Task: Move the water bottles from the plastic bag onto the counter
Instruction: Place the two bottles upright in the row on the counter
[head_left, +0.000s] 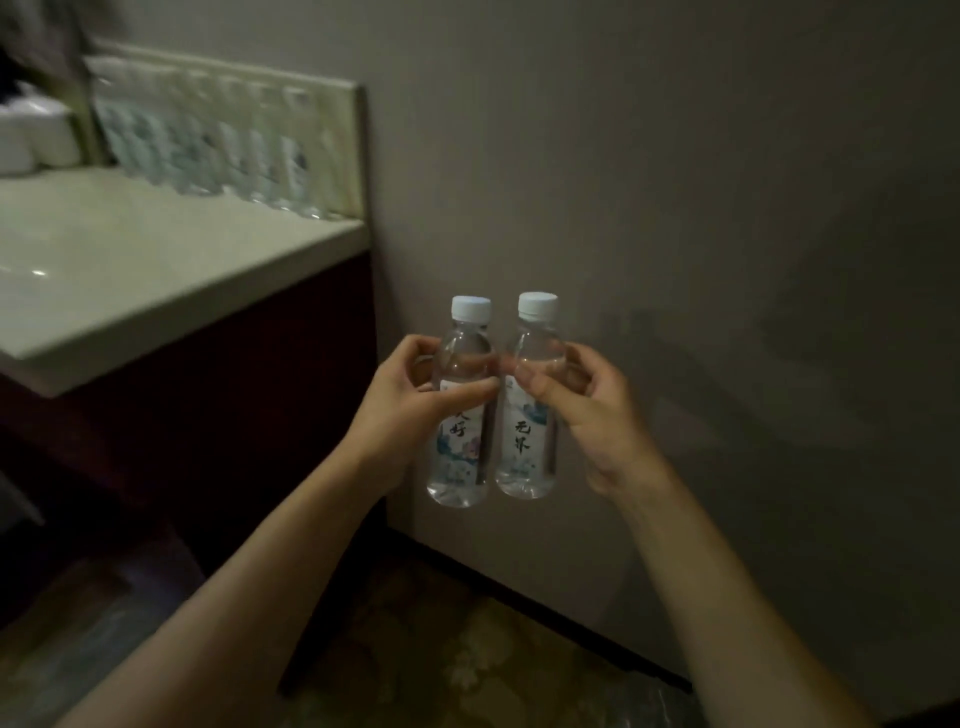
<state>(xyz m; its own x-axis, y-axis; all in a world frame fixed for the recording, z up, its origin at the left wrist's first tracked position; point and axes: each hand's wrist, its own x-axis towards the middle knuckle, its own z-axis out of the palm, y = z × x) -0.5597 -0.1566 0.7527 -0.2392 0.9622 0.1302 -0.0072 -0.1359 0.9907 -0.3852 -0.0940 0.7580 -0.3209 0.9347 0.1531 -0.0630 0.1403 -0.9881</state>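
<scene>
— What do the fingers hold?
— Left hand (410, 397) grips the left bottle (461, 410); right hand (582, 410) grips the right bottle (529, 415). Both upright, side by side, before the wall (675, 182).
— And the tabletop (156, 260)?
— Off left, a blurred bottle row (218, 150) standing at its back.

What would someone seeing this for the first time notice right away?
Two small water bottles held upright side by side in mid-air in front of the wall: the left hand grips the left bottle, the right hand grips the right bottle. Next, to the upper left, a blurred row of bottles stands along the back of the pale counter.
</scene>
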